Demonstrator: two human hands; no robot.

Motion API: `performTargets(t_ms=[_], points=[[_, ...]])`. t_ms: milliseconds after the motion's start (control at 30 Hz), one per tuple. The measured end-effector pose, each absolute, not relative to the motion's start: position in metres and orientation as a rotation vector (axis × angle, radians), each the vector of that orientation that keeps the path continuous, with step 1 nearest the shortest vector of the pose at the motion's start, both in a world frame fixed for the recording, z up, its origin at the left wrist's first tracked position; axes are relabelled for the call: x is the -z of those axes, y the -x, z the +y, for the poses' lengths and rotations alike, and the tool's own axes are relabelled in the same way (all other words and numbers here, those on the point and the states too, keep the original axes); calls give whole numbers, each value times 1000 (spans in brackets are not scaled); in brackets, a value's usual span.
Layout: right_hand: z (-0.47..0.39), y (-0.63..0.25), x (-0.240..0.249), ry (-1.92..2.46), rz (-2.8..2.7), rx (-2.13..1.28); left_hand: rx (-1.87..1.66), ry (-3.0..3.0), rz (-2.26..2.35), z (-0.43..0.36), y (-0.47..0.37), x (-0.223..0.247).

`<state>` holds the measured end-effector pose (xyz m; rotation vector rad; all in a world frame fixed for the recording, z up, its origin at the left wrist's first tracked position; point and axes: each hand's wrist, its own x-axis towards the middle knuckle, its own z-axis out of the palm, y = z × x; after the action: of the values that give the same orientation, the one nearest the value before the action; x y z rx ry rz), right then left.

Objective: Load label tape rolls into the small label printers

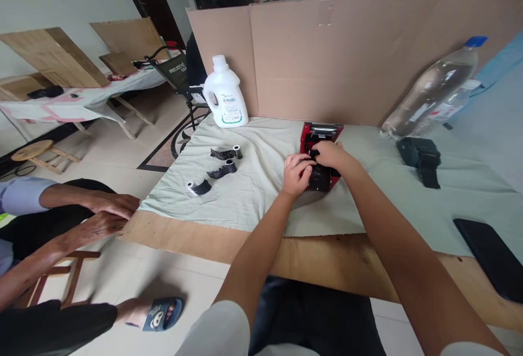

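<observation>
A small red and black device with its lid open, like a portable receipt printer [319,180], lies on the cloth-covered table in front of me. My left hand [297,173] grips its left side, the fingers bent over the edge. Reaching into its middle from the right, my right hand [330,154] has its fingers closed; what they pinch is hidden. To the left lie three small rolls of black strip with white cores: a far roll [227,153], a middle roll [223,169] and a near roll [199,187].
A white detergent jug [227,97] stands before the cardboard screen [310,67]. On the right are a large plastic bottle [437,92], a black device with a dark strip [419,154] and a black phone [492,255]. Another person's hands [108,212] rest by the left table corner.
</observation>
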<state>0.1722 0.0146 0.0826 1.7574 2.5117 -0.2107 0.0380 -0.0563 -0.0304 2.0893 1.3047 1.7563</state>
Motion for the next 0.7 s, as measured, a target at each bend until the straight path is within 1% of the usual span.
performTargets(t_ms=[133, 233, 333, 433, 500, 567, 600, 633, 700], points=[[22, -169, -81, -1746, 2455, 363, -1696, -2086, 1366, -57, -39, 30], [24, -168, -81, -1783, 2453, 414, -1666, -2106, 1368, -57, -38, 29], [17, -176, -77, -1857, 2565, 513, -1634, -2157, 1322, -59, -35, 21], [5, -198, -68, -2141, 2830, 869, -1487, -2268, 1269, -70, -30, 7], [1, -215, -60, -2548, 2929, 1094, -1315, -2379, 1245, -82, -26, -2], [6, -229, -52, -2948, 2941, 1216, -1145, -2511, 1221, -96, -23, -7], [11, -232, -48, -3035, 2963, 1280, -1078, -2573, 1215, -101, -22, -8], [17, -233, -46, -3028, 3004, 1383, -1029, -2625, 1217, -106, -21, -8], [30, -228, -43, -2854, 3066, 1675, -996, -2679, 1259, -110, -20, -5]])
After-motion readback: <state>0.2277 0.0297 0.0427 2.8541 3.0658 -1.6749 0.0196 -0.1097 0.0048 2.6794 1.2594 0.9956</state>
